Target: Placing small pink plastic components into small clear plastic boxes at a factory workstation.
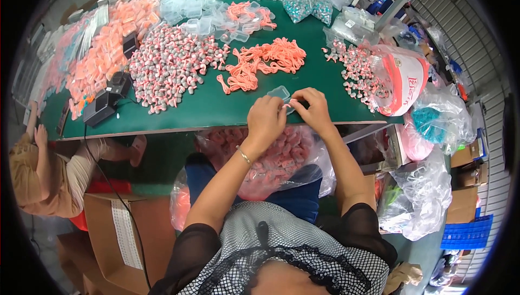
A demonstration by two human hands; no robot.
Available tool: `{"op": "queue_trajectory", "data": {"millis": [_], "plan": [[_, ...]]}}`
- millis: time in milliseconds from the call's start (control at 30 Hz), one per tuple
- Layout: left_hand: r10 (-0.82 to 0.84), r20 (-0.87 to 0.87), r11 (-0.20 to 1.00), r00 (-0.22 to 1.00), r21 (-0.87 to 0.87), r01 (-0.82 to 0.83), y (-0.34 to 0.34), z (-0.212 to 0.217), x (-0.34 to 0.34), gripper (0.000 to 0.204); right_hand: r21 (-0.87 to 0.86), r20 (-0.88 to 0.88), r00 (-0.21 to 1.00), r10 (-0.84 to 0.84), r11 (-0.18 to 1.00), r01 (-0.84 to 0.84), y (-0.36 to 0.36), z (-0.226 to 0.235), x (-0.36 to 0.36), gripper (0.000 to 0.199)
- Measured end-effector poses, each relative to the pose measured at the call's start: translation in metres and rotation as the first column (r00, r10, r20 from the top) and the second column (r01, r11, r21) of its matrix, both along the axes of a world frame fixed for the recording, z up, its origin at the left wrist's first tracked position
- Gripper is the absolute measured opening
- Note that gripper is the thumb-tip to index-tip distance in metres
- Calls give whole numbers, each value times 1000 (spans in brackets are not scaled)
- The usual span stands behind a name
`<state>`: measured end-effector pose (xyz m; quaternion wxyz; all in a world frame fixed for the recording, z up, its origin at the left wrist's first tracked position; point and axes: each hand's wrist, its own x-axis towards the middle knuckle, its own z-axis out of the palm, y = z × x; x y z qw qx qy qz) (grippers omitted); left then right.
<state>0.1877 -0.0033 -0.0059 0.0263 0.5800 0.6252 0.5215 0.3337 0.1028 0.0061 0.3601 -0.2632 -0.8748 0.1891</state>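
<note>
- Far left on the green table (206, 113) we've got a broad spread of orange packs (111, 40); we'd judge these the finished share, though their contents are too small to make out.
- Sliding right, we meet a big loose heap of grey-and-pink pieces (170, 67), with clear boxes (189, 7) behind it — plenty left to do, by our reading.
- Here's the left hand (266, 119) at the table's near edge, fingers bent inward; whether its grip is on the case or on something smaller, we can't tell.
- Straight beyond it lie loose orange cords (265, 59), a good pile of them, so we'd count those as left over too.
- And the clear case (278, 92)! It's between the hands, near the table's edge, seemingly midway through. Its visible end points away from the person, toward the cords; its long axis seems to run outward and slightly left, but fingers hide the near end.
- Next, the right hand (313, 110) — thumb and forefinger look pinched on a small pink piece (288, 106), too tiny for us to read its direction.
- Far right, more loose pieces (357, 70) lie beside a red-and-white bag (409, 81): more still to get through, we'd say.
</note>
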Motion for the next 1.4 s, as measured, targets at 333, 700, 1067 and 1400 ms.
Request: {"op": "queue_trajectory", "data": {"millis": [333, 700, 1067, 1400], "plan": [[55, -208, 988, 977, -132, -84, -2, -2, 2, 16, 6, -30, 1000, 7, 1000, -7, -9, -13, 9, 15], [-56, -308, 979, 950, -205, -9, -9, 3, -18, 42, -181, 131, 989, 71, 982, -46, 6, 12, -2, 9], [-190, -162, 970, 968, -184, 159, -13, -1, -35, 41, 382, 258, 880, -398, 879, 286, 74, -15, -65, 12], [-198, -76, 965, 977, -193, 180, -10, -3, -43, 44, -218, -12, 988, 151, 964, -150, 7, 19, -12, 13]]}}
